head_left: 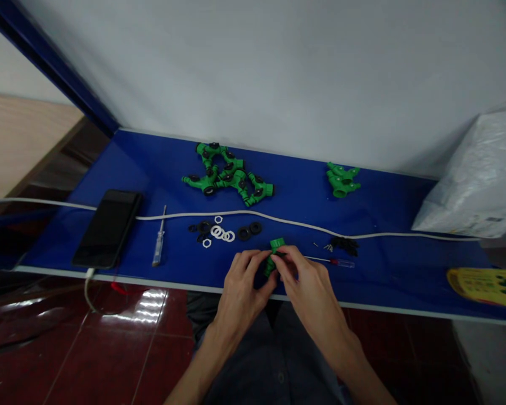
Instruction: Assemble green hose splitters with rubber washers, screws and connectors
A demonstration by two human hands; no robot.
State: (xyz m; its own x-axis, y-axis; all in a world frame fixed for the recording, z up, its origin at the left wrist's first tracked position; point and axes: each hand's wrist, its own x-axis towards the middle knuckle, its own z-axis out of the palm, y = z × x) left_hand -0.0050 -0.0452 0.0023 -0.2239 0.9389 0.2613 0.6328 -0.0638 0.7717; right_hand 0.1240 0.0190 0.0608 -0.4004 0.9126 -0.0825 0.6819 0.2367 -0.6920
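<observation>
Close to the front edge of the blue shelf, a green plastic hose splitter [277, 243] is held between both hands. My left hand [245, 284] is closed around its left side, fingertips against the lower part. My right hand [306, 281] pinches it from the right, near the neck; fingers hide much of the piece. Just right of that hand lies a screwdriver [341, 262] with a red and clear handle. White ring washers [222, 233] and black rubber rings [249, 231] lie left of and beyond my left hand.
Assembled green splitters with black valves [231, 174] lie at the back, bare green bodies [343, 180] further right. Small screws [329, 247] and black parts [346, 245] sit right. A white cable [278, 221] crosses the shelf. Left are a phone [107, 228] and another screwdriver [159, 242]; right, a plastic-wrapped package [472, 174].
</observation>
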